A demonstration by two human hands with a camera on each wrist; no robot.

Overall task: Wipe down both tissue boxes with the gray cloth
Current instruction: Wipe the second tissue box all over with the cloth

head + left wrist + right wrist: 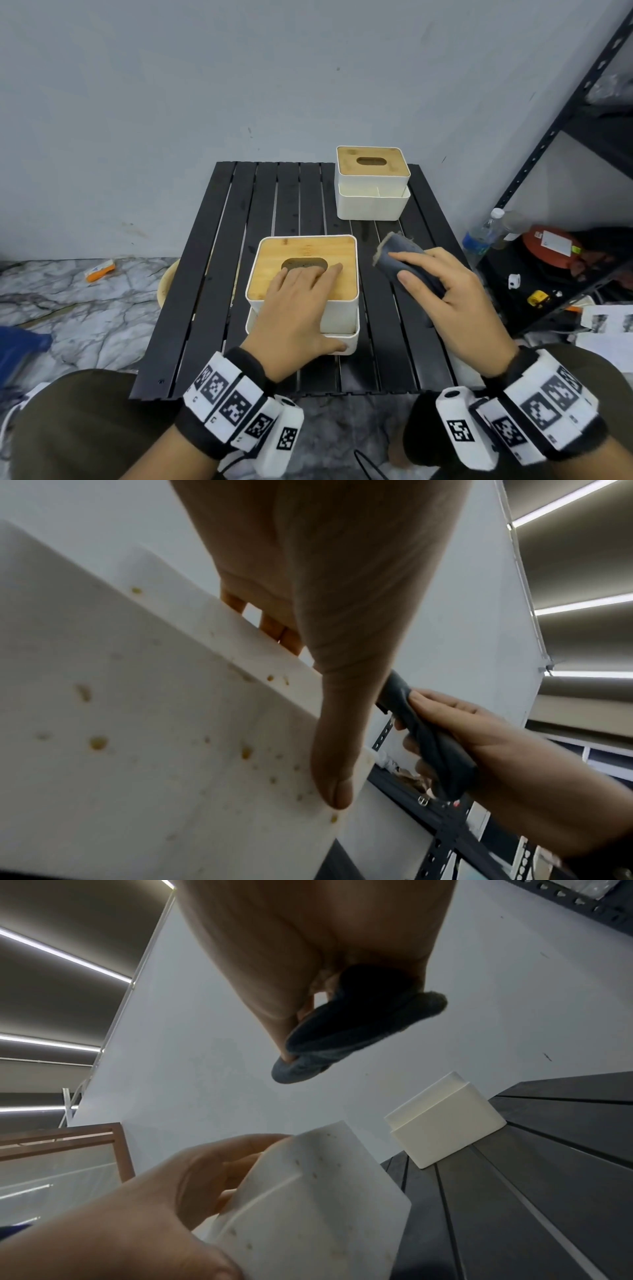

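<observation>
Storage-room corner, black metal shelving [561,137] (cluttered with bottles), marble-pattern floor [68,301], folding slat table [212,274]

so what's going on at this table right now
A person is cleaning tissue boxes. The left hand rests on the near tissue box, steadying it; its white side shows yellowish spots. The right hand holds the rolled gray cloth beside it. The far tissue box stands untouched at the black table back.

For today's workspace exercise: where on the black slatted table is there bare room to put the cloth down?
The left half of the black table is bare, from its left edge to the near tissue box and back beside the far tissue box. The front strip is bare too. The right side is crowded: the right hand holds the gray cloth there.
</observation>
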